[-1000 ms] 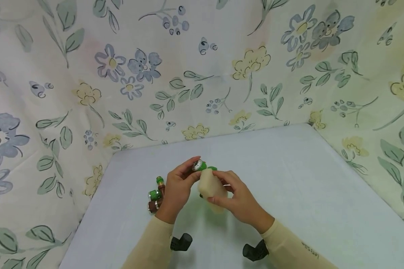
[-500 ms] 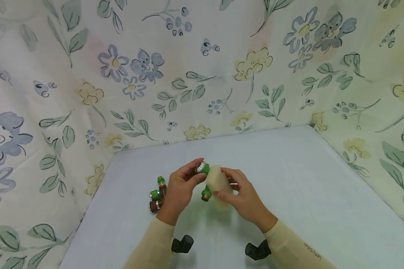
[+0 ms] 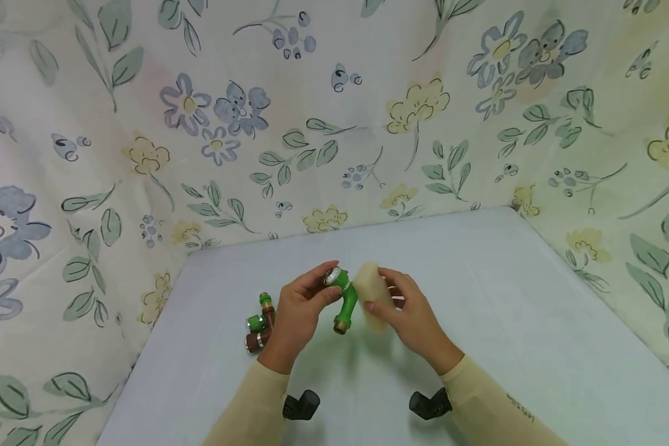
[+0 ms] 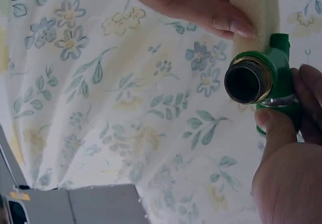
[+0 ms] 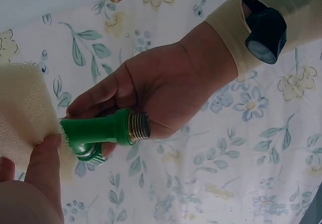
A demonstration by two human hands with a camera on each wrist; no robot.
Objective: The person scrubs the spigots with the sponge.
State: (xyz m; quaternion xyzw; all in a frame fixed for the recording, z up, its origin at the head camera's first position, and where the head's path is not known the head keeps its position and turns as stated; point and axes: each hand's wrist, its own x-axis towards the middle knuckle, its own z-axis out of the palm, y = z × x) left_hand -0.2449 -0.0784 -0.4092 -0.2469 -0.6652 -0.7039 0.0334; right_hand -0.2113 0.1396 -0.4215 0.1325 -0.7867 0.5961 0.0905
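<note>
A green, bent pipe fitting (image 3: pixel 347 305) with a silvery collar and a threaded brass end is held above the table. My left hand (image 3: pixel 294 316) grips its upper end between thumb and fingers. In the right wrist view, the brass thread (image 5: pixel 139 125) points towards my left wrist. A cream sponge (image 3: pixel 370 282) is in my right hand (image 3: pixel 415 317), thumb on the near side and fingers on the far side. The sponge (image 4: pixel 251 12) is close against the fitting (image 4: pixel 274 78) in the left wrist view; whether they touch I cannot tell.
A brown and green pipe fitting (image 3: pixel 256 323) lies on the white table (image 3: pixel 479 279) left of my left hand, partly hidden by it. Black devices (image 3: pixel 302 406) are strapped to both wrists. A floral cloth (image 3: pixel 312 155) hangs behind the table.
The sponge has moved right from in front of the green fitting, with my right hand. The fitting's bent lower part and brass end now show. My left hand has shifted slightly right.
</note>
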